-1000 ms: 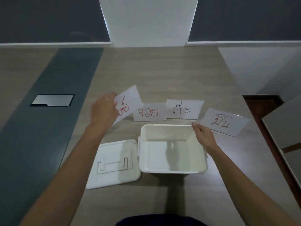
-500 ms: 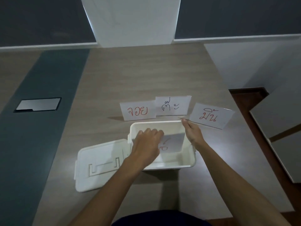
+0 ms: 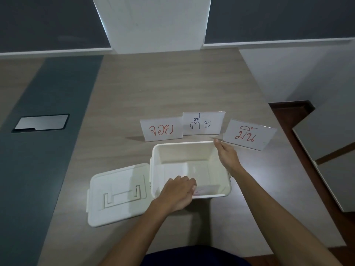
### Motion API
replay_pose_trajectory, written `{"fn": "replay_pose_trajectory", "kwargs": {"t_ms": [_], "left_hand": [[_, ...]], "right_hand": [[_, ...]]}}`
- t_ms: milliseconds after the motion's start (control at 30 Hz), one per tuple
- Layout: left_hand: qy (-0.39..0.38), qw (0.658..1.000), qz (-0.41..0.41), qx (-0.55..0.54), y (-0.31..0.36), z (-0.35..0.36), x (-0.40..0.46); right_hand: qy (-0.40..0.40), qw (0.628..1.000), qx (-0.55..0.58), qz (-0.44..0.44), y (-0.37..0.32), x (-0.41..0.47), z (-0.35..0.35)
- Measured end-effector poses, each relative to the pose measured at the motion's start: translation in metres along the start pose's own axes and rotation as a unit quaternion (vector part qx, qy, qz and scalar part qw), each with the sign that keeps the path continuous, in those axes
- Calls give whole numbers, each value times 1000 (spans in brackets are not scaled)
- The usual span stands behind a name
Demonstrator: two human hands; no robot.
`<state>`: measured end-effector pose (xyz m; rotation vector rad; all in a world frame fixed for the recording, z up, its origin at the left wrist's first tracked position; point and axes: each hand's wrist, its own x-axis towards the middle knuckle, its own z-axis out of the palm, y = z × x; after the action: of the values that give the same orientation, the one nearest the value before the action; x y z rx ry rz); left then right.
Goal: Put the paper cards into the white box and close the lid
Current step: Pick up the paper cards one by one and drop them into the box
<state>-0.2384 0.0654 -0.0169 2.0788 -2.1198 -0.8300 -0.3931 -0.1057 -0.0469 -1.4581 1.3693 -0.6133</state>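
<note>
The white box (image 3: 184, 148) stands open in the middle of the wooden table, its lid (image 3: 117, 194) lying flat to its left. My left hand (image 3: 177, 192) reaches over the near rim into the box, fingers resting on a red-lettered card (image 3: 206, 190) that lies inside. My right hand (image 3: 226, 155) pinches the corner of another red-lettered card (image 3: 249, 134) above the box's far right corner. Behind the box a red-lettered card (image 3: 162, 130) and a dark-lettered card (image 3: 202, 123) stand on the table.
A dark strip with a metal floor plate (image 3: 41, 122) runs along the left. The table edge (image 3: 299, 169) falls away on the right, with a grey panel (image 3: 330, 150) beyond. A white column (image 3: 151, 24) rises at the back.
My left hand carried its card from the air down into the box and has lowered it toward the near wall. My right hand keeps its card nearly still.
</note>
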Motion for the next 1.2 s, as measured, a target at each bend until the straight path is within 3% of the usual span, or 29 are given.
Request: {"fn": "replay_pose_trajectory", "kwargs": {"t_ms": [400,667,900,1033,1200], "left_hand": [[-29,993,-33,-108,-2,-9,-3],[215,961,-48,-167,-31,-34,4],[342,922,-61,-169,-71,-65,28],[338,927,-80,-139,-97,-97,64],[277,953,-114,-51,-124,-125,109]], "right_hand": [[14,1000,2,16,0,0,0],[11,1000,-12,6,1,0,0],[0,1000,-15,0,-1,-1,3],[1,1000,-18,-1,-4,-1,4],[11,999,-30,4,-3,-1,5]]}}
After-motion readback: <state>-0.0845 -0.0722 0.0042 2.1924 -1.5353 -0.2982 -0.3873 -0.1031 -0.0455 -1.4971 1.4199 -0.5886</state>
